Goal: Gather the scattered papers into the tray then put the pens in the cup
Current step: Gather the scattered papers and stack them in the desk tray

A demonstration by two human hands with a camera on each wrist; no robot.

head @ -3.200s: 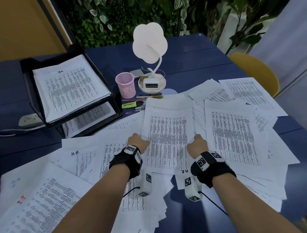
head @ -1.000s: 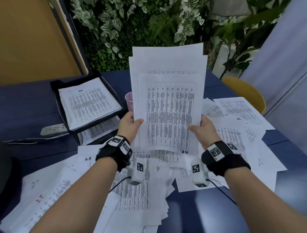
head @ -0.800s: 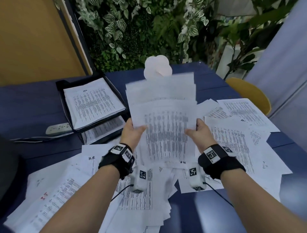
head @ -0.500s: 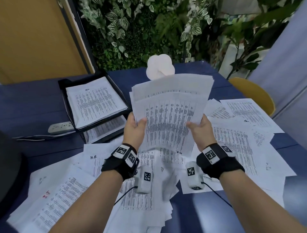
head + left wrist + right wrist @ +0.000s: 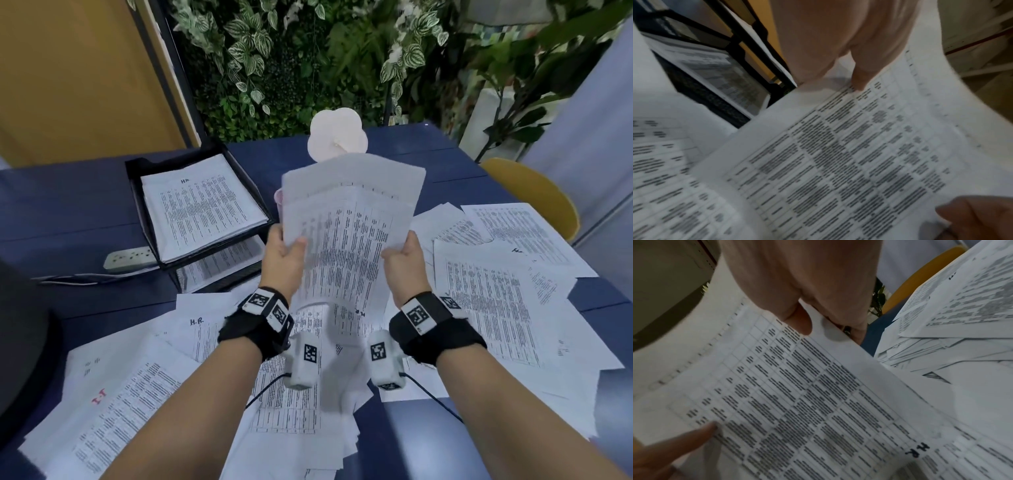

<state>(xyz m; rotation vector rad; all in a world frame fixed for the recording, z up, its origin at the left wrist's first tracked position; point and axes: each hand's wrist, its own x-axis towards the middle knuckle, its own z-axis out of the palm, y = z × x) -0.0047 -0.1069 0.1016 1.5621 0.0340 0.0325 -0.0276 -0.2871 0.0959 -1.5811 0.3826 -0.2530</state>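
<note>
A stack of printed papers (image 5: pixel 349 233) is held up above the table, tilted away from me. My left hand (image 5: pixel 284 257) grips its left edge and my right hand (image 5: pixel 404 260) grips its right edge, thumbs on the printed face. The left wrist view shows the same papers (image 5: pixel 849 154) under my left hand (image 5: pixel 849 53); the right wrist view shows those sheets (image 5: pixel 787 394) pinched by my right hand (image 5: pixel 807 301). A black two-tier tray (image 5: pixel 137 192) at the left holds sheets. Only a sliver of the pink cup (image 5: pixel 278 198) peeks out behind the stack. The pens are hidden.
Many loose sheets (image 5: pixel 486 301) cover the blue table (image 5: pixel 68 212) at right, front and left. A white flower-shaped lamp (image 5: pixel 337 137) stands behind the stack. A power strip (image 5: pixel 128 258) lies left of the tray. A yellow chair (image 5: pixel 534 195) is at the right edge.
Both hands lifted the stack off the table and stood it upright. Since then it has come lower and tilted away from me, its top leaning toward the lamp.
</note>
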